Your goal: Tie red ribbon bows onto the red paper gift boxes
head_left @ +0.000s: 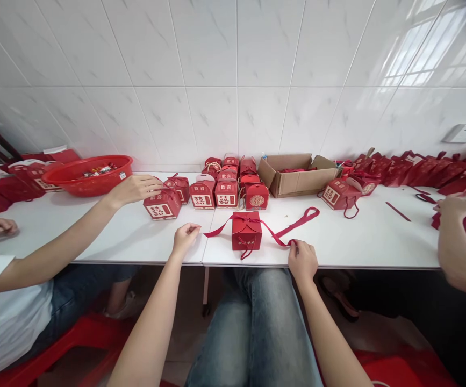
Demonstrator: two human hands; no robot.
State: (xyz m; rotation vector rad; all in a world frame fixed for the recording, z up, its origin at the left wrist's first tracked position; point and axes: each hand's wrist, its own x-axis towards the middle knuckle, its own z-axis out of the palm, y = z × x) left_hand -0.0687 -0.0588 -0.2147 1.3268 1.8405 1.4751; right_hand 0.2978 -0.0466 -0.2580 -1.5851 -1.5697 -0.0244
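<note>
A small red gift box (246,232) stands in front of me near the table edge, with a dark red cord hanging down its front. A red ribbon (279,240) crosses its top. My right hand (302,261) is closed on the ribbon to the right of the box; more ribbon loops away behind my fingers. Left of the box, my left hand (186,239) is held in a pinch close to the ribbon's other end. A small gap seems to part its fingertips from that end, and whatever they hold, if anything, cannot be made out.
Finished-looking red boxes (227,194) stand in rows at the back, beside an open cardboard box (303,180). At left, a co-worker's hand (140,188) touches another red box (162,205) near a red basin (90,174). Another person's hand (460,207) works at right among red boxes.
</note>
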